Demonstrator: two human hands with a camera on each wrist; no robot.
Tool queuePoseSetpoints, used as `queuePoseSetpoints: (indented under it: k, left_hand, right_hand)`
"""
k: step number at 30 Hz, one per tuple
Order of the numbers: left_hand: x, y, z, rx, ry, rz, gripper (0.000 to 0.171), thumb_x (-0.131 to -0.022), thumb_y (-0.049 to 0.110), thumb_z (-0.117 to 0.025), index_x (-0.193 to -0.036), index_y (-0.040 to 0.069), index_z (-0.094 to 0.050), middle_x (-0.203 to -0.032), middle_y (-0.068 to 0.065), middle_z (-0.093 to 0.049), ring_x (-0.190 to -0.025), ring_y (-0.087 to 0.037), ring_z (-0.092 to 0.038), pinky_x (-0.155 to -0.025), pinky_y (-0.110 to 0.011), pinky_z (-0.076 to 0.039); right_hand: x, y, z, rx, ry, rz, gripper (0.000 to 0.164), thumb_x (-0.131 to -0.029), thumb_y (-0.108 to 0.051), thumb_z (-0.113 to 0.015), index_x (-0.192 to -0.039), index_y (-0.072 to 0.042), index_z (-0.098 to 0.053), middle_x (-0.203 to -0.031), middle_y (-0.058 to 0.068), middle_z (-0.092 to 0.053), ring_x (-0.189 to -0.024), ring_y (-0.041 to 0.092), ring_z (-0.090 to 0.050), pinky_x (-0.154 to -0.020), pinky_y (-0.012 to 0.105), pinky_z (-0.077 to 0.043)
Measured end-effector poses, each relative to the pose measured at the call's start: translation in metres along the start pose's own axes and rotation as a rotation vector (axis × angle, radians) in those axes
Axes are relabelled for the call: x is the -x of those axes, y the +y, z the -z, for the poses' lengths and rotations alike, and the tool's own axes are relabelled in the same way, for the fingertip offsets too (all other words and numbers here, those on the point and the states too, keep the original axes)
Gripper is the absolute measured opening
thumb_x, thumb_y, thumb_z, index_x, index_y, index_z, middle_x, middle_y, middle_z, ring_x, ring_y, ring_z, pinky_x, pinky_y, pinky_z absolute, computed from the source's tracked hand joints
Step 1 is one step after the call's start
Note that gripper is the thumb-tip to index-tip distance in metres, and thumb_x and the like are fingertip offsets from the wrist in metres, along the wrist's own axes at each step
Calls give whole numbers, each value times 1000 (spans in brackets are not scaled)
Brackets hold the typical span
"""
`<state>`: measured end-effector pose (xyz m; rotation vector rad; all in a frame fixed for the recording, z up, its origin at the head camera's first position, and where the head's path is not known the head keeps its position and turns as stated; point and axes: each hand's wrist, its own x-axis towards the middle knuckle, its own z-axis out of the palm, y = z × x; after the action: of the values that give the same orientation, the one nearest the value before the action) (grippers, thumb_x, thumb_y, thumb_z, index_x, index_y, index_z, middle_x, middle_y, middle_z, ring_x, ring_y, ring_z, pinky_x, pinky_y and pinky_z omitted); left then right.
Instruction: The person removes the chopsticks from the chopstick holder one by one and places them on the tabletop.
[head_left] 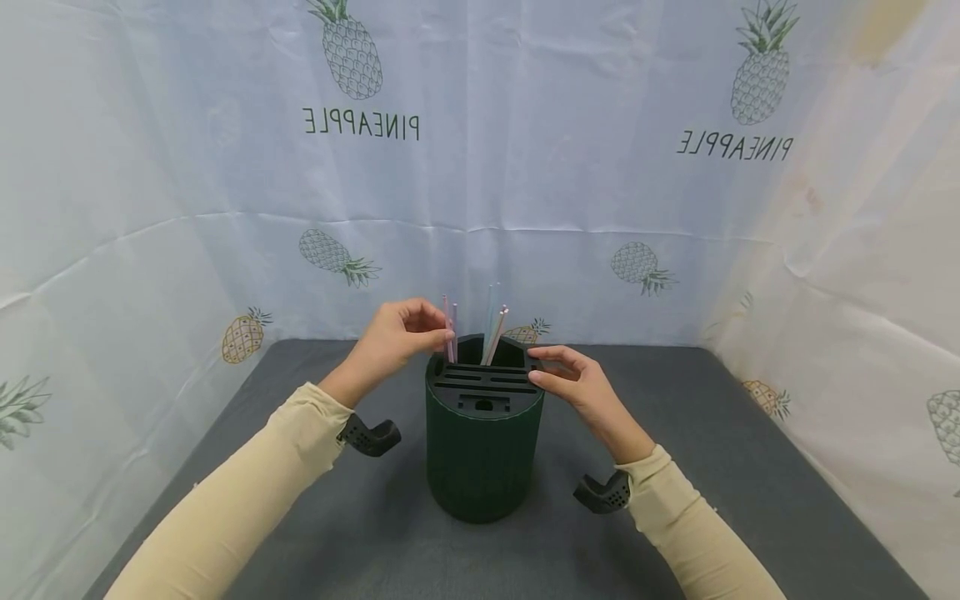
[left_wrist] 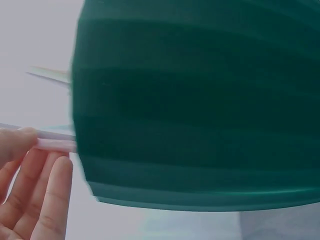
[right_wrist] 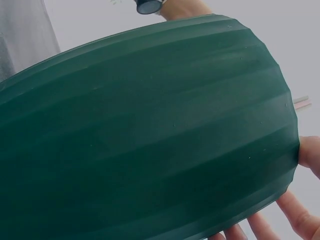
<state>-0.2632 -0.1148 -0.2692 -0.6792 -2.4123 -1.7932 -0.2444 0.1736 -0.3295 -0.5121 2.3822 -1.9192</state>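
A dark green utensil holder (head_left: pixel 483 467) with a black slotted top (head_left: pixel 483 389) stands upright in the head view. My left hand (head_left: pixel 393 337) pinches a pink chopstick (left_wrist: pixel 57 145) between thumb and fingers at the holder's back left. A second, purplish chopstick (head_left: pixel 455 321) stands right beside it. Blue chopsticks (head_left: pixel 490 308) and beige-pink chopsticks (head_left: pixel 496 335) lean in the rear compartment; their lower ends are hidden. On the right, my right hand (head_left: pixel 588 396) holds the holder's rim, its fingers spread along the green wall (right_wrist: pixel 175 130) in the right wrist view.
The holder stands on a dark grey tabletop (head_left: pixel 345 525). Behind and at both sides hangs a white cloth (head_left: pixel 510 167) printed with pineapples. A black wrist device (head_left: pixel 371 437) hangs under the left wrist, another black device (head_left: pixel 602 493) under the right.
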Motion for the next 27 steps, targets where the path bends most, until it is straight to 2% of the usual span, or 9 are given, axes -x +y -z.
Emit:
queuePoseSetpoints:
  k: [4,9,13,16,19,22,24,27]
  left_hand:
    - [-1,13,6,48,38,-62,16,-86,4,-72,-98,-4,-64,-89,-5,-69,-78,-13,-68,-76,-34,-61]
    - [-3,40,23,152,124,-212,10,-85,-1,-71,-92,0,-65,-86,0,-70,-77,-11,-70,-75,-31,-61]
    - [3,68,46,336,225,-354,11,-82,-5,-73,-88,3,-67,-86,-3,-71,-75,-13,-70,-75,-32,-60]
    - [11,86,68,518,304,-446,13,-80,-8,-73,-90,-3,-68,-88,-10,-70,-74,-18,-70,-73,-35,-61]
    - [20,95,90,636,377,-489,18,-78,-10,-74,-94,-10,-66,-91,-14,-69,-73,-22,-69,-69,-37,-61]
    - [25,89,106,638,409,-435,18,-79,-9,-73,-96,-10,-67,-89,-14,-69,-71,-22,-68,-65,-36,-61]
    - [25,75,110,575,406,-342,15,-81,-6,-73,-95,-6,-69,-87,-10,-71,-71,-19,-69,-65,-35,-61]
    - [23,40,108,422,353,-153,8,-86,-1,-71,-93,4,-71,-85,-3,-71,-75,-14,-69,-69,-32,-61]
  right_hand:
    - [-1,0,-2,5,0,4,46,-91,-25,-68,-133,-11,-55,-147,5,-43,-128,31,-48,-108,54,-39]
    - [-2,0,-3,5,-3,6,46,-91,-24,-68,-133,-10,-55,-147,6,-44,-127,32,-48,-108,55,-39]
    - [-2,1,-4,0,-7,3,46,-91,-24,-68,-133,-11,-55,-147,5,-44,-127,31,-48,-108,54,-40]
    - [-3,1,-5,1,-8,1,46,-91,-25,-68,-133,-11,-55,-147,5,-44,-126,30,-49,-107,54,-41]
    - [-3,2,-4,1,-12,-5,46,-92,-26,-68,-134,-11,-55,-147,6,-44,-126,29,-49,-107,53,-41]
    - [-3,3,-2,-4,-14,-14,47,-92,-27,-68,-134,-12,-55,-147,5,-44,-126,29,-50,-107,52,-41]
    - [-3,3,-1,-1,-13,-16,47,-92,-28,-68,-135,-12,-54,-147,5,-44,-125,29,-50,-107,52,-41]
    - [-3,3,1,2,-8,-14,48,-92,-28,-67,-135,-11,-54,-148,4,-43,-126,28,-50,-107,52,-41]
